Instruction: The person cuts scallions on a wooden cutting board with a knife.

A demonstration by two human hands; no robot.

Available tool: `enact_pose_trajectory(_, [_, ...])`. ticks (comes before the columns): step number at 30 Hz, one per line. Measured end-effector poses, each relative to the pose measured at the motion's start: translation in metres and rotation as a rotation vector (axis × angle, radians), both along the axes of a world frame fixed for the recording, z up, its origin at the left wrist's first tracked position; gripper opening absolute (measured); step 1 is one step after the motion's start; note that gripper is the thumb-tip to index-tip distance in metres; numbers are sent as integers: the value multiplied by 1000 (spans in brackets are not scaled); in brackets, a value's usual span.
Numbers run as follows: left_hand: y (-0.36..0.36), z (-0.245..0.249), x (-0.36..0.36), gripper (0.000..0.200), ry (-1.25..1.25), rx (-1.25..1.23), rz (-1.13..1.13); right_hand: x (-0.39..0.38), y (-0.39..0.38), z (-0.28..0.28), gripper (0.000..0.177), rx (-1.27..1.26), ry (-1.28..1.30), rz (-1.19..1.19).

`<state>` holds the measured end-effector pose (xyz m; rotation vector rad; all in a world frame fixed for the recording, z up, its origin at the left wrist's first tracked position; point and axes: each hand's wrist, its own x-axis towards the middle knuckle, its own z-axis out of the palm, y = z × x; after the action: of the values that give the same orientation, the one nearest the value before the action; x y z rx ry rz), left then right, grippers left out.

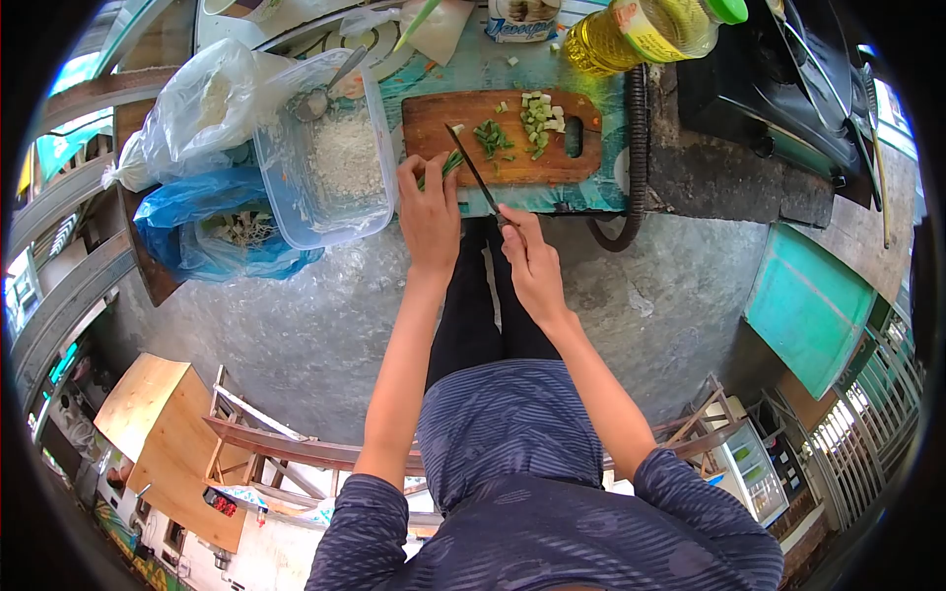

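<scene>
A wooden cutting board [552, 169] with a handle slot lies on the table. At its left end my left hand [431, 222] is closed on a bunch of green onions [440, 170]. My right hand [533, 264] grips a knife [475, 169], its blade slanting up and left beside the cut end of the bunch. On the board lie chopped green onion leaves [492, 139] right of the blade, and a pile of pale green chopped pieces [539, 120] near the slot.
Left of the board stands a clear plastic tub [313, 242] of white flour with a spoon. Beyond it are a clear plastic bag [202, 108] and a blue bag [177, 231] with root trimmings. An oil bottle [631, 37], a black hose [638, 148] and a stove [759, 98] are to the right.
</scene>
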<state>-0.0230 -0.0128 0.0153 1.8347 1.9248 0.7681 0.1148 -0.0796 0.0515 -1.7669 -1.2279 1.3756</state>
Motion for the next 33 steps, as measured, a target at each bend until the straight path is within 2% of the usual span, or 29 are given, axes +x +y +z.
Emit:
enact_pose_trajectory(7, [-1,-4,0,25,85,55,-10,-3,2,7,28,16,-117,40])
enact_pose_trajectory(13, [-2,-4,2,22,34,24,0,-4,5,6,28,40,-121,51])
enact_pose_trajectory(16, [-2,-6,1,22,36,28,-1,-3,9,5,28,-39,-140,91])
enact_pose_trajectory(19, [-1,-7,2,21,44,44,4,-4,8,1,27,41,-139,74])
enact_pose_trajectory(31, [1,-9,0,26,102,89,-26,-16,11,-21,27,20,-150,67])
enact_pose_trajectory(33, [1,-10,-2,26,100,92,-18,-20,11,-25,27,116,-205,75])
